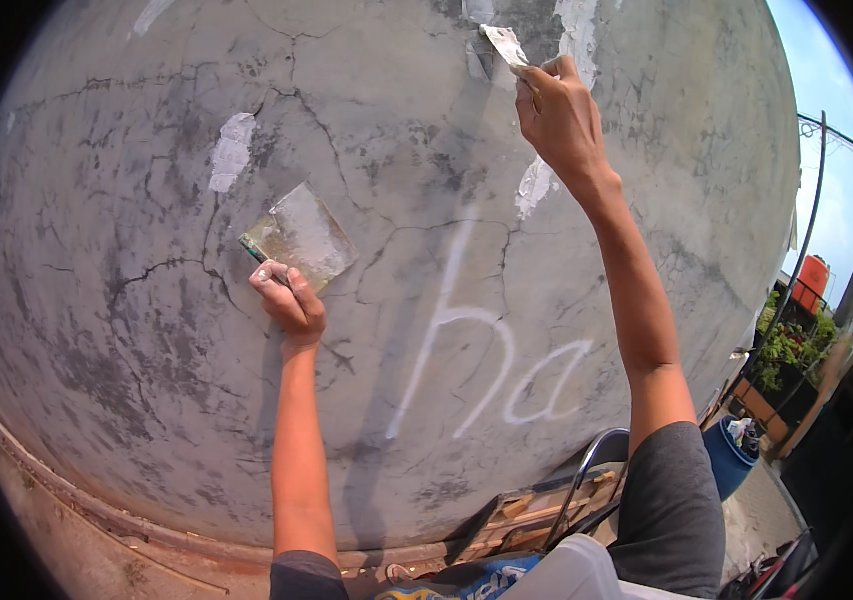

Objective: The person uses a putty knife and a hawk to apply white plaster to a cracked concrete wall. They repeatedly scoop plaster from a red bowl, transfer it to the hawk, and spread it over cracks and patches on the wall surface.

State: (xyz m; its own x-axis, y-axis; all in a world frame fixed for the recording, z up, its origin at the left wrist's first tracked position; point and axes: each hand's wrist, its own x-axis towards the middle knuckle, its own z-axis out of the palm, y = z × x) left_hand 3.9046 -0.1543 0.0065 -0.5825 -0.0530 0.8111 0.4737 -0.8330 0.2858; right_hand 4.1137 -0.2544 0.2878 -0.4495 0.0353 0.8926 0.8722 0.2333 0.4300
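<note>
My left hand point(291, 302) is closed round the edge grip of a square, see-through plaster board point(304, 238), which carries a smear of whitish filler. Higher up and to the right, my right hand point(563, 118) pinches a putty knife point(506, 46) whose blade is coated white. That blade is at the cracked grey wall point(386, 160), close to a pale filler patch point(578, 32); whether it touches the wall I cannot tell. Another white patch point(536, 186) lies below my right hand, and one more patch point(232, 152) sits above the board.
White painted letters point(466, 340) mark the lower wall. Wooden pallet boards point(526, 520) and a curved metal tube point(586, 465) stand at its foot on the right. Beyond are a blue barrel point(729, 458), green plants point(791, 345) and an orange tank point(811, 283).
</note>
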